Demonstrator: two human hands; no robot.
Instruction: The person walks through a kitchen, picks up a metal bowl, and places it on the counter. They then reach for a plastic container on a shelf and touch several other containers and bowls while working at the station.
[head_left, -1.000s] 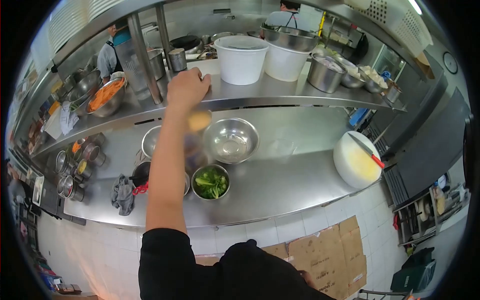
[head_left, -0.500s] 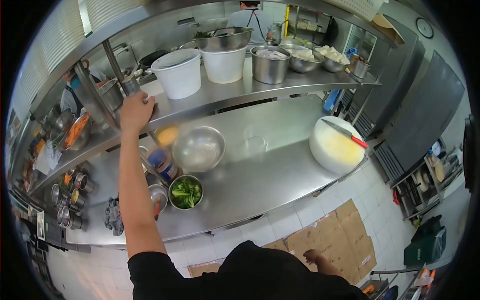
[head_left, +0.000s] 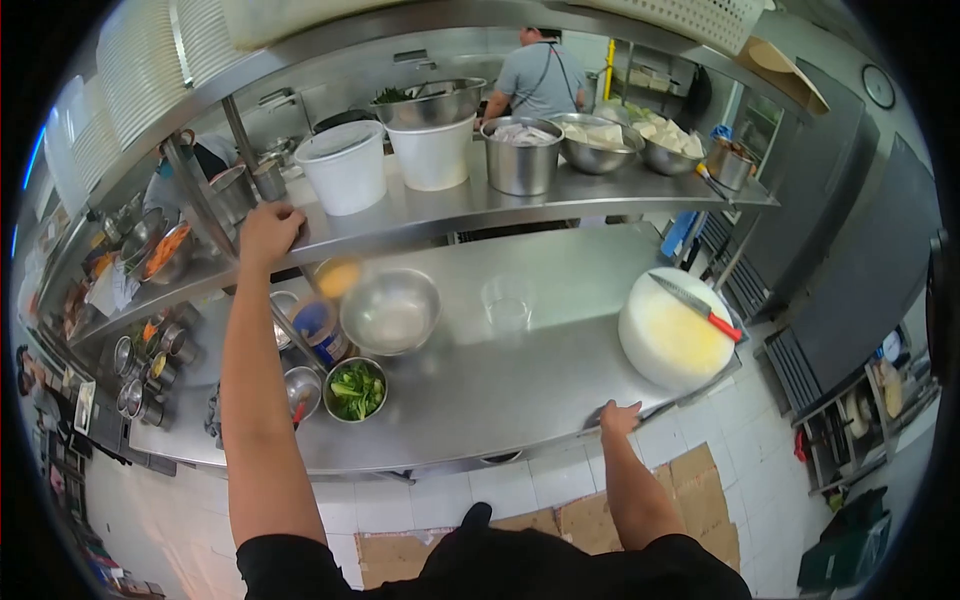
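Observation:
My left hand is closed over the front edge of the steel shelf, beside an upright post. On that shelf, just to its right, stands a white lidded bucket. My right hand is at the front edge of the steel table, thumb and a finger apart, with no object visible in it. Nearest to it is a thick round white chopping block with a red-handled knife lying on top. Below my left arm's reach are a steel bowl and a container of green vegetables.
Further along the shelf are another white bucket, a steel pot and bowls of white food. A clear round container sits on the table. Flattened cardboard covers floor tiles. A co-worker stands behind the shelf.
My right hand has risen from low over the cardboard to the table's front edge. My left hand stays on the shelf edge. The view has shifted, and the co-worker shows more fully.

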